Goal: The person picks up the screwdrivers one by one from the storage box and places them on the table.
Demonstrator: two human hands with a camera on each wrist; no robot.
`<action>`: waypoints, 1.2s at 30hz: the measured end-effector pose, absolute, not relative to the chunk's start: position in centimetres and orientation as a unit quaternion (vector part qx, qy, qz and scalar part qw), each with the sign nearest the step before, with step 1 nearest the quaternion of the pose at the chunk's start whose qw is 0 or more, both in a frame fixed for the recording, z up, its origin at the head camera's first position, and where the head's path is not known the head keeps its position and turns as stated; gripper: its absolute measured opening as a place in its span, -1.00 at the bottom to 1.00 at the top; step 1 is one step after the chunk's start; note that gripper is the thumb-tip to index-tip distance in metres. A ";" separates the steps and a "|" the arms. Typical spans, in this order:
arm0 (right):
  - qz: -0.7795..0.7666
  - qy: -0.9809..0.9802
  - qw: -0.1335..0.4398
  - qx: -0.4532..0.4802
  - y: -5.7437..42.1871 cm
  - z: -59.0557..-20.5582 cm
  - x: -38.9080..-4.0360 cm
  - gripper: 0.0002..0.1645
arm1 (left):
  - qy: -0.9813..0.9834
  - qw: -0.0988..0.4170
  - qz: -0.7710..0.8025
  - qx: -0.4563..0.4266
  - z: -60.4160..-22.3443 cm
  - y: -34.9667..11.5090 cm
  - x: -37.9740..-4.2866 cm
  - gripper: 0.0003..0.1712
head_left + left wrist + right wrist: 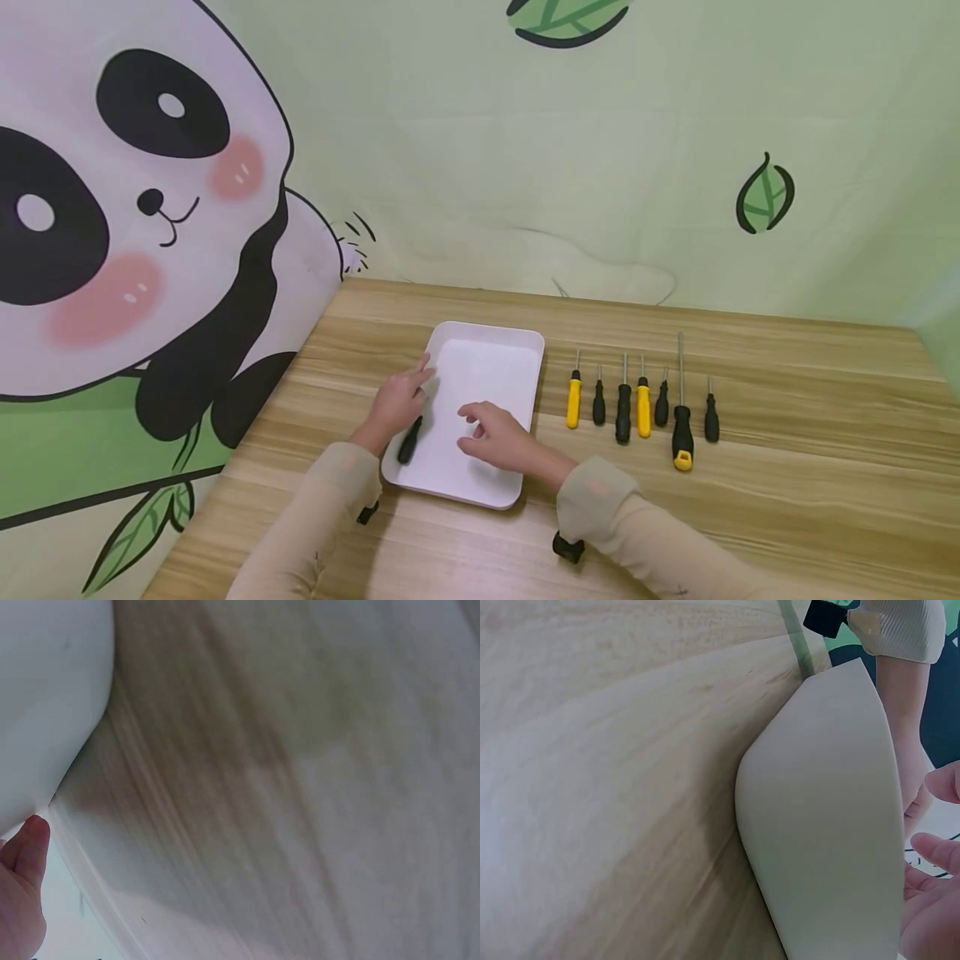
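A white rectangular tray [480, 479] lies on the wooden table. Inside it, along the left side, is a black-handled screwdriver [409, 442], its upper end hidden by my left hand. That left hand [397, 404] rests at the tray's left rim, fingers extended along it; in the left wrist view, a fingertip [34, 829] touches the rim. Over the middle of the tray hovers my right hand [495, 435], thumb and fingers apart and loosely bent, with nothing between them. The right wrist view shows the tray's outer wall [817, 795] beside this hand.
Right of the tray stands a row of several screwdrivers lying with shafts pointing away, among them a yellow one [573, 404], a second yellow one [643, 408], a long black-and-yellow one [682, 429] and a short black one [712, 421]. A panda-printed backdrop [480, 167] borders the table [810, 500].
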State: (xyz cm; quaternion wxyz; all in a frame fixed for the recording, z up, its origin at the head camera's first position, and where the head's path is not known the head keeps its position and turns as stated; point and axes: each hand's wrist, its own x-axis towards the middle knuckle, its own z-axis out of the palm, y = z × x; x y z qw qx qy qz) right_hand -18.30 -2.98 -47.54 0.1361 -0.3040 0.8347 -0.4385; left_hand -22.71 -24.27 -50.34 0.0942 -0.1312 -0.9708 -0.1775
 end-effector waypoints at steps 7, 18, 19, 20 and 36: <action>-0.456 0.830 0.131 -0.292 -3.8 -48.2 -18.4 -0.50 | -0.970 0.089 -0.184 -0.129 -50.2 -24.2 -22.6 -0.51; -0.461 0.837 0.137 -0.263 -4.7 -49.1 -18.7 -0.48 | -0.970 0.097 -0.182 -0.130 -50.0 -24.0 -22.5 -0.51; -0.465 0.835 0.139 -0.259 -4.8 -49.1 -18.7 -0.48 | -0.970 0.098 -0.182 -0.131 -50.0 -24.0 -22.5 -0.51; -0.467 0.834 0.140 -0.256 -4.9 -49.1 -18.7 -0.48 | -0.970 0.099 -0.181 -0.131 -50.0 -24.0 -22.5 -0.51; -0.548 0.788 0.202 -0.194 -6.5 -49.5 -18.5 -0.41 | -0.968 0.110 -0.183 -0.134 -50.1 -24.0 -22.5 -0.51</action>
